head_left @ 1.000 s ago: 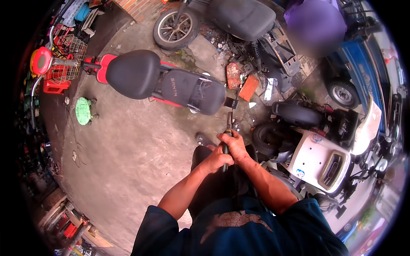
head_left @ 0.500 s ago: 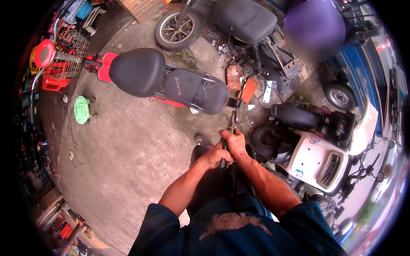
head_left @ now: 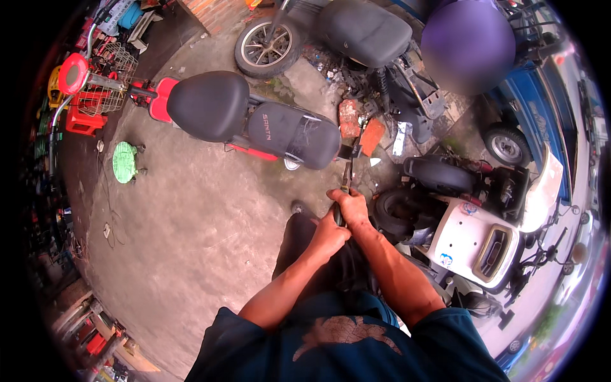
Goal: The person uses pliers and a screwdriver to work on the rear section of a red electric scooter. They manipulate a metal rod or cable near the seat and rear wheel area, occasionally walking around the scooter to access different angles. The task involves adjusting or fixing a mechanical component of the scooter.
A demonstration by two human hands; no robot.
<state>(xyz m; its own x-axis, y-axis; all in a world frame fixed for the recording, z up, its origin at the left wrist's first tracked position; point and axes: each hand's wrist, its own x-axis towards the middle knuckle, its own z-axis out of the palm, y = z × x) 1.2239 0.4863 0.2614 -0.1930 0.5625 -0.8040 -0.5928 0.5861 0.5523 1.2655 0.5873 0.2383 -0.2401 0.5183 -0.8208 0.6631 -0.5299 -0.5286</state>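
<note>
A pair of pliers (head_left: 346,179) with dark handles points away from me, its metal jaws at a small dark part (head_left: 347,152) behind the scooter's tail. My right hand (head_left: 351,207) is wrapped round the handles near the jaws. Just below it, my left hand (head_left: 330,237) closes on the lower handle ends and touches the right hand. Fingers hide most of the handles, and whether the jaws grip the dark part is too small to tell. The red scooter (head_left: 294,136) with a black seat stands across in front of me.
Bricks (head_left: 372,136) lie by the scooter's tail. A white scooter body (head_left: 468,242) and a loose-looking tyre (head_left: 396,210) are close on my right. A black-seated motorbike (head_left: 366,32) stands ahead, a blue cart (head_left: 531,114) far right, a green stool (head_left: 125,162) left.
My left hand has shifted up and slightly right, now covering the handle ends that stuck out below it. My right hand stays on the pliers; the view has shifted slightly.
</note>
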